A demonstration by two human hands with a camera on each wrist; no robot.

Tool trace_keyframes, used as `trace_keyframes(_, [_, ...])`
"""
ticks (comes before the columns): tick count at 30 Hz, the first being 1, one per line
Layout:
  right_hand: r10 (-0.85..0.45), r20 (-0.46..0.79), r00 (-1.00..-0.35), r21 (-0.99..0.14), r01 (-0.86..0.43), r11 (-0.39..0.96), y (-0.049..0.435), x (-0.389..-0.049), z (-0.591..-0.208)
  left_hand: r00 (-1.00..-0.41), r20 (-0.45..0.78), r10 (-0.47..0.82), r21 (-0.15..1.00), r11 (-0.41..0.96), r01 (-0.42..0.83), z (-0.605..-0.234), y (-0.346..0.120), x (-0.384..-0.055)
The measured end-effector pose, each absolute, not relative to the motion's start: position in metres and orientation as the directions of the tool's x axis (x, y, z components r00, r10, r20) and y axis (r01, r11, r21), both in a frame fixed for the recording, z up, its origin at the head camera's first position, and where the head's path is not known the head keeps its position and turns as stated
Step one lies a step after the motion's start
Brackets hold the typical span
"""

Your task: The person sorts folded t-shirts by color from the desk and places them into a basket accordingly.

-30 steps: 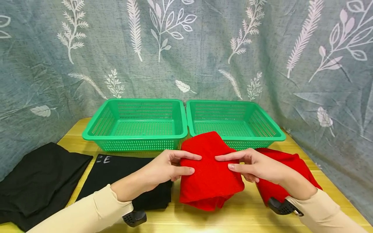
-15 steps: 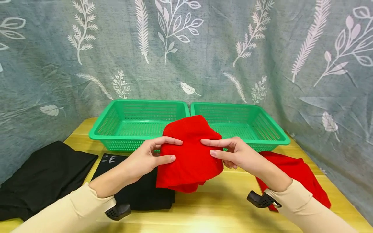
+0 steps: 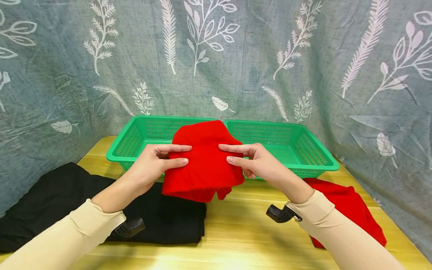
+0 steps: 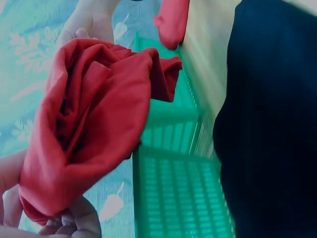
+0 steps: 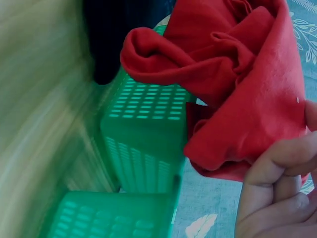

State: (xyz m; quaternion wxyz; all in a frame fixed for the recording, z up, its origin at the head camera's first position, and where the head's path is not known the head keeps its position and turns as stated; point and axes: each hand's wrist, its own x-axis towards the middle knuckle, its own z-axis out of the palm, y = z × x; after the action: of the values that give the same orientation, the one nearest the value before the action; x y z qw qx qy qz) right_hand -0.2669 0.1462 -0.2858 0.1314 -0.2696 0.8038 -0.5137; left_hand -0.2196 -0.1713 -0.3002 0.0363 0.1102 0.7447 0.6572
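A folded red cloth (image 3: 206, 168) hangs in the air before the two green baskets, overlapping the near side of the left one in the head view. My left hand (image 3: 153, 161) pinches its left edge, thumb on the near face and the curled fingers behind. Its right edge is gripped the same way by my right hand (image 3: 254, 161). From below, the left wrist view shows the red cloth (image 4: 104, 119) with loose folds inside. A rolled fold of the red cloth (image 5: 198, 64) droops in the right wrist view, beside the right hand's curled fingers (image 5: 277, 183).
The left green basket (image 3: 118, 150) and right green basket (image 3: 320, 161) stand side by side at the table's back. Folded black cloth (image 3: 175, 221) and another black cloth (image 3: 44, 210) lie at left. A second red cloth (image 3: 341, 206) lies at right. A patterned curtain (image 3: 249, 75) hangs behind.
Both hands have lifted the red cloth up and to the left, from over the table to in front of the left basket. The grip looks the same.
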Motion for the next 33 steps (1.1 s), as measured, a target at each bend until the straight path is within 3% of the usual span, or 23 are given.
trace_keyframes(7, [-0.540, 0.078, -0.838, -0.908, -0.283, 0.308, 0.121, -0.284, -0.273, -0.985, 0.109, 0.131, 0.983, 0.136, 0.127, -0.290, -0.189, -0.238])
trace_keyframes(21, [-0.528, 0.078, -0.846, -0.910, -0.277, 0.309, 0.077, -0.330, -0.255, -0.990, 0.090, 0.113, 0.978, 0.179, 0.109, -0.270, -0.222, -0.280])
trace_keyframes(33, [-0.507, 0.097, -0.857, -0.948, -0.235, 0.216, 0.050, -0.362, -0.249, -0.993, 0.096, 0.069, 0.967, 0.232, 0.110, -0.255, -0.242, -0.308])
